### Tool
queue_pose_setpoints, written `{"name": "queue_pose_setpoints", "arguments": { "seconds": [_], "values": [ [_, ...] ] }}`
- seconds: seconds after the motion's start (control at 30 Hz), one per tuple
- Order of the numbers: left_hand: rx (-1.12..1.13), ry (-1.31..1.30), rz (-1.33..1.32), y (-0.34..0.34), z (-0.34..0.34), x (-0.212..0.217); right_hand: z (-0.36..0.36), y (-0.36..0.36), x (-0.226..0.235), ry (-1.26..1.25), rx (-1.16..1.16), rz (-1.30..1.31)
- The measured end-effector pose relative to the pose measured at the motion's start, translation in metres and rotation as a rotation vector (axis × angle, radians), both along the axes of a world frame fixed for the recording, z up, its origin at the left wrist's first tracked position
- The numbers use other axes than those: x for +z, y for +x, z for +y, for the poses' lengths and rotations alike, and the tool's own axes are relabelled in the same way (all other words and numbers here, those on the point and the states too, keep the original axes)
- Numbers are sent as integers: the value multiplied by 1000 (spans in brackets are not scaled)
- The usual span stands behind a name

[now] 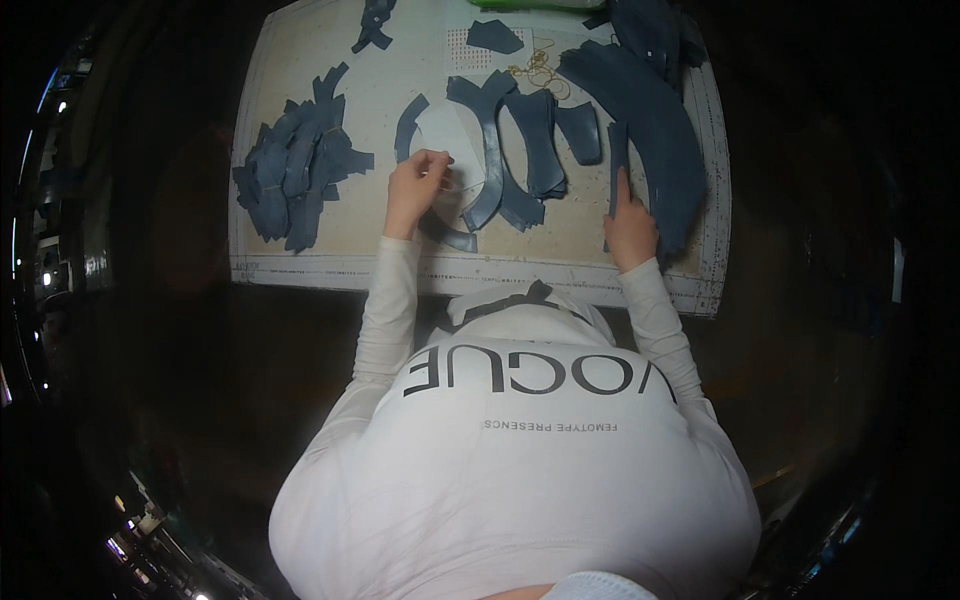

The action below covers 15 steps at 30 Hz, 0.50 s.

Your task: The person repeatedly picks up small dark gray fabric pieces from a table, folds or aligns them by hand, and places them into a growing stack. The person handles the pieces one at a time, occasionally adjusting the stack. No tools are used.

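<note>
My left hand point(416, 187) rests with closed fingers on a white curved pattern piece point(447, 135) lying on the beige cutting mat point(380, 90). A dark blue curved strip point(490, 150) borders that white piece on its right. My right hand point(630, 225) presses its index finger on a narrow dark blue strip point(616, 160) next to a long stack of dark blue curved pieces point(650, 120). More blue curved pieces point(535, 140) lie between my hands.
A heap of dark blue cut pieces point(295, 175) sits at the mat's left. Small blue scraps point(372, 25) and a tangle of yellow rubber bands point(538, 68) lie at the far edge. Darkness surrounds the table.
</note>
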<state>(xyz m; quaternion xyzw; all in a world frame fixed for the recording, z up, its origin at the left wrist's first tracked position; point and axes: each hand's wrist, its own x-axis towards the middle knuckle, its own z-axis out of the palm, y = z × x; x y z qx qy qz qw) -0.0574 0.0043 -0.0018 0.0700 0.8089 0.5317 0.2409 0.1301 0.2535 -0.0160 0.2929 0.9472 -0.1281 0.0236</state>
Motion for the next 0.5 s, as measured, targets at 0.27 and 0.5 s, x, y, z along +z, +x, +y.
{"name": "queue_pose_setpoints", "arguments": {
  "seconds": [0.27, 0.5],
  "values": [
    [142, -612, 375, 23, -65, -39, -8, -5, 23, 51, 140, 268],
    [189, -529, 234, 42, -59, -38, -62, -68, 46, -336, 441, 357]
  ]
}}
